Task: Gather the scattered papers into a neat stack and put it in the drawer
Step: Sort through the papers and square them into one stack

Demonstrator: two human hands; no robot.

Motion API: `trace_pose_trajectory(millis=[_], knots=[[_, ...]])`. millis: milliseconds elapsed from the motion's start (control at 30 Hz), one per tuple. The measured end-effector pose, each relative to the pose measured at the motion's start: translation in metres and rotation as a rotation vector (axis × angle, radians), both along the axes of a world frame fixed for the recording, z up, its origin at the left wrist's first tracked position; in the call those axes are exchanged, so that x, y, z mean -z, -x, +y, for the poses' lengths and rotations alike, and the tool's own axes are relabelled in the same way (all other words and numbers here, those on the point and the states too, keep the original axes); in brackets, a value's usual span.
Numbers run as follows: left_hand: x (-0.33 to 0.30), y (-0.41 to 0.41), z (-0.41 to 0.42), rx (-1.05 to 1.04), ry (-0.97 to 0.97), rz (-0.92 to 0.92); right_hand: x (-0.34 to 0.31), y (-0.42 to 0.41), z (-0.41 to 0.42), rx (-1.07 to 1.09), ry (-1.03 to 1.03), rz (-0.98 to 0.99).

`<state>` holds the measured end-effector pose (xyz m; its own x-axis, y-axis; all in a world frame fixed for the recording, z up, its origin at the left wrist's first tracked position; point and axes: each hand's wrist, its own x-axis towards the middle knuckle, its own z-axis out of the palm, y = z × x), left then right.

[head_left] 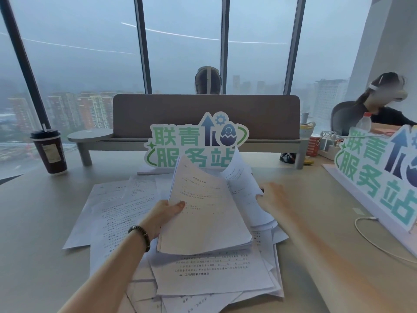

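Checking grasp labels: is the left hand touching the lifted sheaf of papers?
Touching. The head view shows the left hand gripping the lifted sheaf, thumb lying on its top sheet at the left edge.

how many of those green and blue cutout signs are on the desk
2. One cutout sign stands upright at the desk's far middle, behind the scattered papers. The second cutout sign stands at the right edge, cut off by the frame. Others could be out of view.

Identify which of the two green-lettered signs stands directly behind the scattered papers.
The sign at the desk's centre, upright just beyond the scattered papers, in front of the brown divider. The other sign stands apart at the right edge.
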<state>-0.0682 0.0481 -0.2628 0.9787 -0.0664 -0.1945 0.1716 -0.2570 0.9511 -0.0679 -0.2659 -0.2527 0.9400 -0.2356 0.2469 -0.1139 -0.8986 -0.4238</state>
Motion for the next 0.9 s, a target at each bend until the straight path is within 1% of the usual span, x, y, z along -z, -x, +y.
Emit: trace_pose_trajectory(millis=[267,333,467,500,733,900], knots=[[0.0,0.0,-0.001,-0.004,0.007,0.003,-0.001,0.001,0.005,0.02,-0.035,0.043],[0.001,0.0,0.0,-0.006,0.008,0.001,-0.006,0.001,0.004,0.018,-0.065,0.08],[0.001,-0.001,0.0,-0.003,0.009,0.004,-0.033,-0.005,0.002,-0.029,-0.287,0.127],[0.002,-0.002,0.0,-0.005,0.004,0.003,-0.042,-0.008,0.002,-0.031,-0.311,0.129],[0.003,-0.004,0.0,-0.031,0.028,-0.017,-0.114,-0.013,0.008,-0.072,-0.256,0.005],[0.002,-0.003,-0.001,-0.039,0.062,-0.013,-0.157,-0.001,0.023,-0.122,-0.229,-0.194]])
